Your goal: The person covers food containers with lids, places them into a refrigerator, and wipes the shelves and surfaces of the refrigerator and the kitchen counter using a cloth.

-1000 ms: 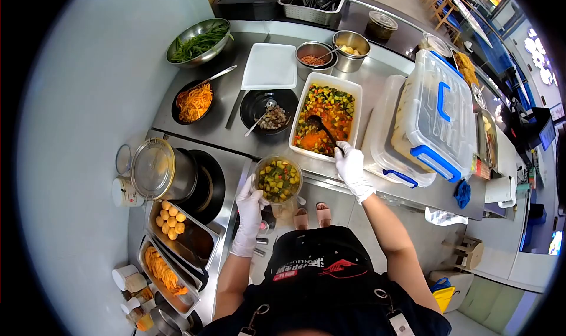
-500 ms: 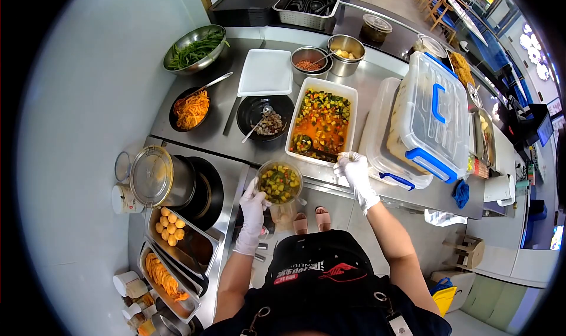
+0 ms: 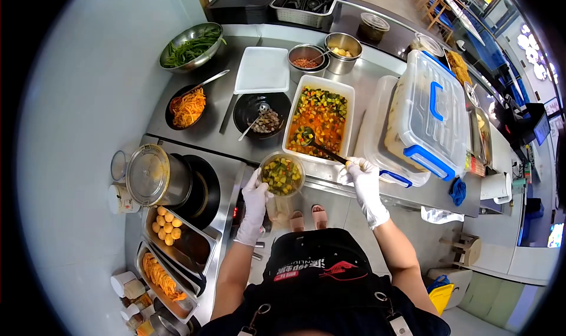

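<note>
My gloved left hand (image 3: 254, 197) is closed on the rim of a clear round bowl (image 3: 282, 174) of diced green vegetables, held in front of the counter edge. In my gloved right hand (image 3: 361, 178) is the handle of a black ladle (image 3: 324, 150). The ladle's head, with diced vegetables in it, is over the near left part of a white rectangular tub (image 3: 350, 118). Diced yellow, green and orange vegetables in reddish liquid fill much of that tub. Left of it stands a black bowl (image 3: 244, 109) with a spoon and chopped dark pieces.
Stacked clear boxes with blue clips (image 3: 436, 118) stand right of the tub. Behind are a white lid (image 3: 262, 71) and steel pots (image 3: 343, 62). To the left are a bowl of orange shreds (image 3: 188, 108), a lidded pot (image 3: 154, 174) and steel trays (image 3: 200, 230).
The ladle's head has risen from the mixture, now showing diced pieces in it. My right hand has shifted slightly right and nearer to me. The bowl in my left hand has moved up slightly.
</note>
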The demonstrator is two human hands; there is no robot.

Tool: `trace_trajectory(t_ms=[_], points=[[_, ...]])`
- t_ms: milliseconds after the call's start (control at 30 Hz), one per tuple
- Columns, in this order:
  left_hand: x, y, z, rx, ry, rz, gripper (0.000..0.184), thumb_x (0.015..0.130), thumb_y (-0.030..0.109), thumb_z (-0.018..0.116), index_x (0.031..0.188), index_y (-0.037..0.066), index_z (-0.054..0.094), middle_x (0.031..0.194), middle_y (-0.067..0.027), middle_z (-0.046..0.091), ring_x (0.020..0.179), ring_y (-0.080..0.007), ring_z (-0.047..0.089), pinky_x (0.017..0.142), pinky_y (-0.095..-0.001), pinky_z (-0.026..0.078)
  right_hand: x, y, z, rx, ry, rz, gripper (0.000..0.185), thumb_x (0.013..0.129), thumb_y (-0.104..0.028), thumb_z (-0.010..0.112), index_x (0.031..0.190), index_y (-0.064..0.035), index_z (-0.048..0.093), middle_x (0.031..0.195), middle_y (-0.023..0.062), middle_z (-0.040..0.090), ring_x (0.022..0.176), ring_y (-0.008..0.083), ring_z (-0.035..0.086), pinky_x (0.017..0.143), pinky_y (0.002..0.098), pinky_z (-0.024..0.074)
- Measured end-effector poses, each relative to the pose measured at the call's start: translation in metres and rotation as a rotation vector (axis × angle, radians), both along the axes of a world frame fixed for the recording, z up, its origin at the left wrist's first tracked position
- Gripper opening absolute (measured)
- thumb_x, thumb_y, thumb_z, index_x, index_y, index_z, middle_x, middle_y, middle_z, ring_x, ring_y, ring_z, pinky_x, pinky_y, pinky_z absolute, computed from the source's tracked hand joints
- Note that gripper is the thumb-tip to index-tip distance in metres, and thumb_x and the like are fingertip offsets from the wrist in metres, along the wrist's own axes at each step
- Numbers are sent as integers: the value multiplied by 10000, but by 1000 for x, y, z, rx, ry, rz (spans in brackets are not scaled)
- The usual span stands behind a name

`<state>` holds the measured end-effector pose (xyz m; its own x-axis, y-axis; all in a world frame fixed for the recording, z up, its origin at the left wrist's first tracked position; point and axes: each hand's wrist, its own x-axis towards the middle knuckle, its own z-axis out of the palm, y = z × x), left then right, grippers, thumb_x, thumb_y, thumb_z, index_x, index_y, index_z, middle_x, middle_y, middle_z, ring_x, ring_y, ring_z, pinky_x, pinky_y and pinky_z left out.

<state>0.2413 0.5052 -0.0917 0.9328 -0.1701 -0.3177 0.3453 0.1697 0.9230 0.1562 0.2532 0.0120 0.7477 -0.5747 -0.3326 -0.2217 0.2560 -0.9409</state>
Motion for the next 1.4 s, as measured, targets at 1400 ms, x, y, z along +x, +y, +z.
trace_trajectory(t_ms=[1400], points=[[-50, 14, 12, 109, 39, -198, 536, 752, -97, 463, 1274, 13, 523, 693, 28, 520, 464, -50, 476, 416, -170, 373, -14, 11, -84, 111, -85, -155, 254, 939, -137, 521, 1132, 26, 557, 788, 63, 646, 561, 79, 566, 508, 191, 452]])
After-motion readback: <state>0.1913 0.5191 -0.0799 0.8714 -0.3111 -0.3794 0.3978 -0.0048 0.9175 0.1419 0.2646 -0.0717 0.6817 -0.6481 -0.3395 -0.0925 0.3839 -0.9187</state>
